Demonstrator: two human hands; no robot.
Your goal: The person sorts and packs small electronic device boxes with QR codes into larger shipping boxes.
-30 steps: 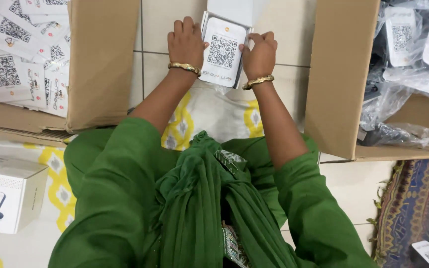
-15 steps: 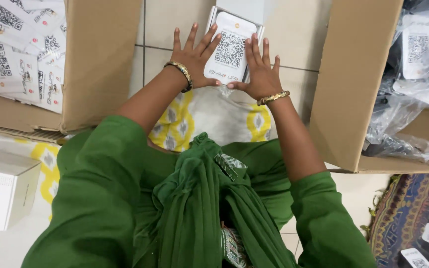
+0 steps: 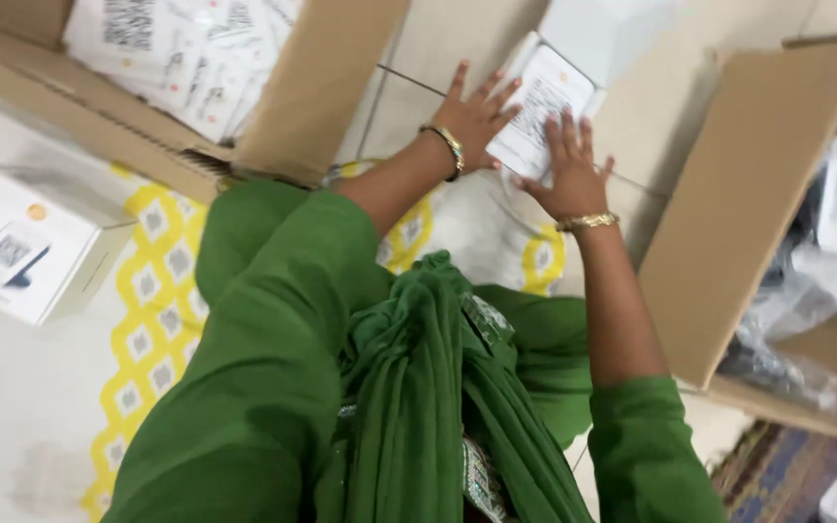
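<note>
Your green sleeves and the bunched green scarf (image 3: 418, 387) fill the lower middle of the view, draped over a white cloth with yellow diamond print (image 3: 157, 320) that covers the floor on your left. On your right an open cardboard box (image 3: 738, 223) stands with its tall flap toward you, holding dark items in clear plastic bags (image 3: 825, 281). On your upper left a second cardboard box (image 3: 312, 87) holds a stack of white printed cards (image 3: 186, 48) bearing square code patterns. Between the two boxes lies pale tiled floor (image 3: 418, 48). A small white carton (image 3: 36, 242) with a picture of a code stand on its top sits on the yellow-print cloth at your far left, well apart from your hands. Ahead of you, on the tiles between the boxes, a small white box with a square code panel (image 3: 544, 102) lies tilted, blurred by motion. Your left hand (image 3: 472, 116) lies flat with fingers spread, its fingertips touching the small box's left edge, a gold bangle (image 3: 449, 147) at the wrist. Your right hand (image 3: 569, 169) also rests open, fingers spread and laid on the box's lower right part, with a gold bracelet (image 3: 585, 222) on that wrist. Neither hand pinches or closes around it.
</note>
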